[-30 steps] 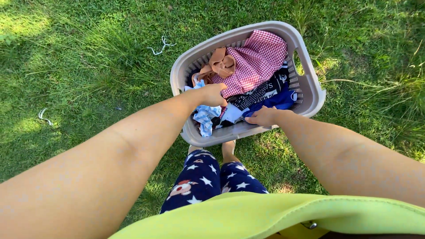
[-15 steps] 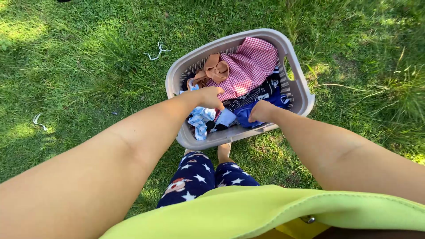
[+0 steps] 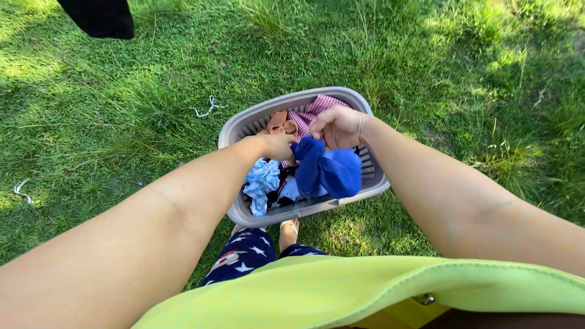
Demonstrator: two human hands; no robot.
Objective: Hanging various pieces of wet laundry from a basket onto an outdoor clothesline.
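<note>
Blue cloth (image 3: 326,170) hangs bunched from the right hand (image 3: 337,127), whose fingers are curled tight around its top edge, holding it up above the laundry basket (image 3: 234,129). The left hand (image 3: 277,146) meets the same cloth at its upper left corner; its fingers are folded in there, but how firmly they pinch it cannot be made out. Both hands sit close together over the middle of the basket.

The basket is grey plastic with slotted walls and stands on the grass (image 3: 426,73). Inside it lie a red-and-white checked cloth (image 3: 311,113) at the far end, a tan piece (image 3: 277,122) beside that, and a light blue patterned cloth (image 3: 262,183) spilling toward the near left rim. A white string (image 3: 207,108) lies on the grass to the left of the basket. A dark garment (image 3: 100,17) hangs into the top left corner. Star-print trousers (image 3: 244,262) and a bare foot (image 3: 289,230) show just below the basket.
</note>
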